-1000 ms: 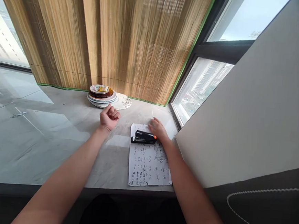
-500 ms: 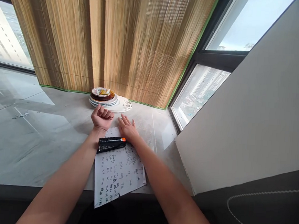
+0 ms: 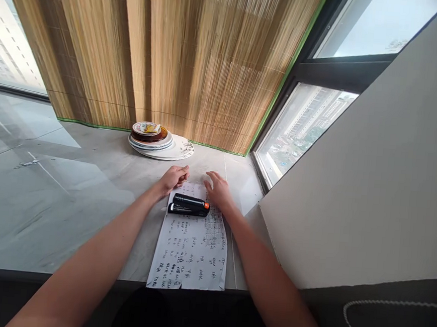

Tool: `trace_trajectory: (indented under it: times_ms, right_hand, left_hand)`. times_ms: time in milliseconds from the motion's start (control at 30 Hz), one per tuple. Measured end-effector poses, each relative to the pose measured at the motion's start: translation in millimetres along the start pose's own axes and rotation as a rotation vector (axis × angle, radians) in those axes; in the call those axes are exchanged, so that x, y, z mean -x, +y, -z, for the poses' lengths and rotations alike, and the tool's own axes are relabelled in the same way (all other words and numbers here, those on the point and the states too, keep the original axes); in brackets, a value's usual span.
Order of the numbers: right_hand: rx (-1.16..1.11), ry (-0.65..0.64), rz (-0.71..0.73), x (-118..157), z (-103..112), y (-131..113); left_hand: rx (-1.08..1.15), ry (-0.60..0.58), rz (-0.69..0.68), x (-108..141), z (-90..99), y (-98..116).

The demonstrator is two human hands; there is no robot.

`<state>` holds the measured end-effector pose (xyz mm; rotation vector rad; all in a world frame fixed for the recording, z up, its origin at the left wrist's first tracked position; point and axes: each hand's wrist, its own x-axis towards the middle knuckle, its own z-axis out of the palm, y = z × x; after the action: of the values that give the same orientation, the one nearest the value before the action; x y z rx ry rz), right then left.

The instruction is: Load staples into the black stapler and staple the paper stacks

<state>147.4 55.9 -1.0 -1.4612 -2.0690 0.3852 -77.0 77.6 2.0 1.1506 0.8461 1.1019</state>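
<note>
A black stapler [image 3: 189, 205] with an orange tip lies across the upper part of a handwritten sheet of paper [image 3: 209, 278]. The sheet rests on the grey marble-patterned surface, its near edge by the front rim. My left hand [image 3: 174, 178] is closed, fingers curled in and thumb on top, at the sheet's far left corner; nothing shows in it. On the other side, my right hand [image 3: 219, 191] is open, thumb apart from curved fingers, over the sheet's far right side and close to the stapler's orange end. Neither hand grips the stapler.
Beyond my hands, a stack of plates [image 3: 152, 140] stands on an oval white platter [image 3: 183, 150] by the bamboo blind [image 3: 174, 54]. A small shiny item [image 3: 29, 162] lies far left. A white wall [image 3: 354, 169] bounds the right side, and a twisted cord [image 3: 381, 302] hangs lower right.
In the picture, my hands, the stapler and the paper sit further right. My left fist has turned from palm up to thumb on top. My right hand has lifted from lying flat to curved fingers.
</note>
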Motion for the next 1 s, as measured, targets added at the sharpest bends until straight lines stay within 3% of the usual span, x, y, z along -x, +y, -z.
trace_trajectory:
  times_ms: [67,167,233,267,400,567,700,1000]
  right_hand:
    - [-0.201,0.035,0.124,0.1,14.7,-3.2]
    - [-0.403,-0.254,0.412,12.0,30.9,-13.4]
    - [-0.353,-0.424,0.535,22.3,32.4,-21.7]
    - [-0.299,-0.447,0.563,26.2,30.6,-25.2]
    - [-0.233,-0.291,0.568,27.2,20.2,-26.1]
    - [-0.337,0.019,0.349,13.0,21.4,-1.1]
    - [-0.437,0.06,0.268,5.7,19.6,13.4]
    - [-0.565,0.119,0.136,-5.2,11.2,19.9]
  left_hand:
    - [-0.065,0.004,0.011,-1.0,-0.7,-4.7]
    - [-0.129,-0.004,-0.03,-1.3,-0.5,-7.3]
    - [-0.152,-0.019,-0.038,-1.2,-0.5,-7.5]
    - [-0.154,-0.023,-0.038,-1.1,-0.6,-7.5]
    - [-0.11,-0.019,-0.043,-0.9,-1.7,-7.4]
    - [-0.084,0.044,-0.083,-1.9,-1.5,-7.7]
    - [-0.051,0.098,-0.108,-2.6,-2.4,-6.7]
    - [-0.148,0.019,-0.102,-2.5,-6.0,-4.9]
